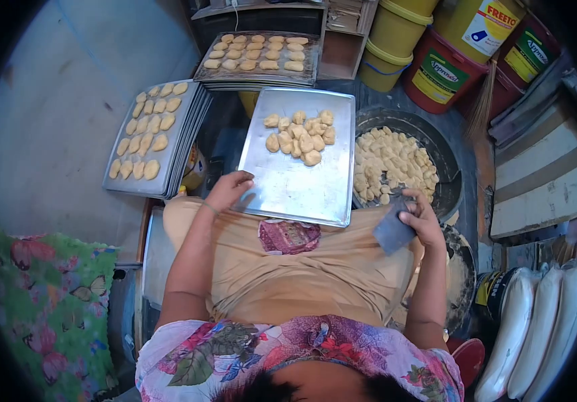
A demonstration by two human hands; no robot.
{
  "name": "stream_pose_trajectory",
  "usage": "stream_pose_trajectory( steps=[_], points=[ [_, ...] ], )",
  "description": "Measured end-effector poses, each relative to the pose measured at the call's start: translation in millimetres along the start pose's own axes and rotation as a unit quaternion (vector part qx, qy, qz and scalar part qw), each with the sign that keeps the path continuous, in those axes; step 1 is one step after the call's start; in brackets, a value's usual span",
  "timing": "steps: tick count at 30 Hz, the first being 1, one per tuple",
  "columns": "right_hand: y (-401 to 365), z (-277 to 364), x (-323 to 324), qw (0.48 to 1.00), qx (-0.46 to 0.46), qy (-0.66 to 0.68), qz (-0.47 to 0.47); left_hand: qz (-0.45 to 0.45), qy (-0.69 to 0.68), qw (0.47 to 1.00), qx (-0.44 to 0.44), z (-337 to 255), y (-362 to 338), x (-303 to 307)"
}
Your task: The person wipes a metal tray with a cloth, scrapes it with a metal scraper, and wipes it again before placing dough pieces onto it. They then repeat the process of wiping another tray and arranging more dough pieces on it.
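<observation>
Head view: right hand [424,220] is clamping a grey scraper [393,232] between fingers and thumb; left hand [230,191] is perhaps steadying the tray [298,197] near its left edge, finger closure unclear.

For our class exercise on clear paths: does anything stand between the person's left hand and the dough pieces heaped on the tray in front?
Nothing visible does. The left hand is at the left edge of the metal tray, and only bare tray surface shows between it and the dough pieces farther up.
</observation>
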State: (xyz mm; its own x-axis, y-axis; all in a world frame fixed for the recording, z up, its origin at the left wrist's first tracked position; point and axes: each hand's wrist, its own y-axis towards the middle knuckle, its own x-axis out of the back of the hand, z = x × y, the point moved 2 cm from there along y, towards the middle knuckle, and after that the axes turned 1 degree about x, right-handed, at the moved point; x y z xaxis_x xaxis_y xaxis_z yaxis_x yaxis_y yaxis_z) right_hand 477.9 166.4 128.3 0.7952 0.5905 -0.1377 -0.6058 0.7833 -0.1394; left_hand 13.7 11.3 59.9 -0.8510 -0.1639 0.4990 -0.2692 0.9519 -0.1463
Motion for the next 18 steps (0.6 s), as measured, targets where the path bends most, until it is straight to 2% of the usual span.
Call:
stream_pose_trajectory(
  steps=[2,3,6,10,14,18],
  points=[
    [-13.9,-15.0,27.3,0.971,-0.055,-0.230,-0.013,-0.010,0.011,1.000,-0.024,-10.1,-0.1,10.5],
    [-18.2,-19.9,35.0,0.936,-0.081,-0.342,-0.019,-0.014,0.008,1.000,-0.025,-10.6,2.2,15.6],
    [-29.0,3.2,15.0,0.803,-0.050,-0.593,-0.023,-0.016,0.052,0.998,-0.029,-29.7,7.7,26.5],
    [-19.8,16.5,16.6,0.778,-0.101,-0.619,-0.027,0.005,0.080,0.994,-0.069,-43.8,34.5,43.2],
    [6.9,20.9,21.1,0.814,-0.031,-0.579,0.031,0.018,0.154,0.983,-0.096,-54.5,71.6,51.4],
    [88.9,51.5,-18.9,0.845,0.035,-0.529,0.062,0.018,0.212,0.969,-0.126,-51.2,125.4,47.3]
  ],
)
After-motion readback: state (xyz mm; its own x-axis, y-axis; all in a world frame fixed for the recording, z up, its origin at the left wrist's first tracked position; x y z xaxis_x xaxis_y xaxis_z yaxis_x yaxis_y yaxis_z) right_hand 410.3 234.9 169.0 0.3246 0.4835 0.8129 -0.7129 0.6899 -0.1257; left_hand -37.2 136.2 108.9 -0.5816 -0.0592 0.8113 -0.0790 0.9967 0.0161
